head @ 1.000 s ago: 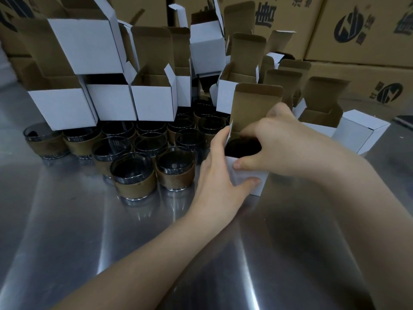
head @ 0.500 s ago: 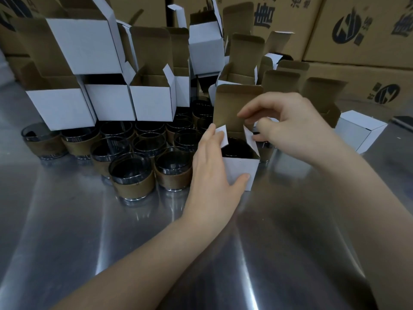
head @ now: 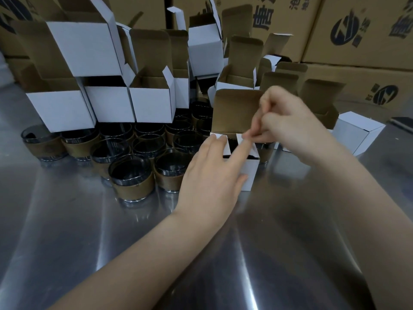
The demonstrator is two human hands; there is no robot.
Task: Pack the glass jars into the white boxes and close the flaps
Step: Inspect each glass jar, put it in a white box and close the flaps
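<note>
A person is closing a white box [head: 251,173] at the centre of the frame on the steel table [head: 89,242], with a glass jar [head: 233,147] showing dark inside its open top. The left hand [head: 212,175] is laying straight fingers [head: 214,142] across the left side flap [head: 226,145], thumb against the box's front face. The right hand [head: 290,126], blurred, is hanging over the box's right corner, fingers curled and apparently nipping the right side flap [head: 239,139]. The brown-lined lid flap [head: 234,110] is standing upright behind. To do this well, both side flaps probably need pressing flat over the jar's rim before the lid comes down, with the lid's tongue creased so that it slides inside the front wall. The left hand is best bracing the box on the slick steel while clearing its fingers from the slot. Unpacked jars [head: 131,173] are crowding just beside the box at left, so pushing that way is risky. Open empty boxes [head: 154,104] are piling up at upper left; a closed box [head: 357,133] is sitting at right.
</note>
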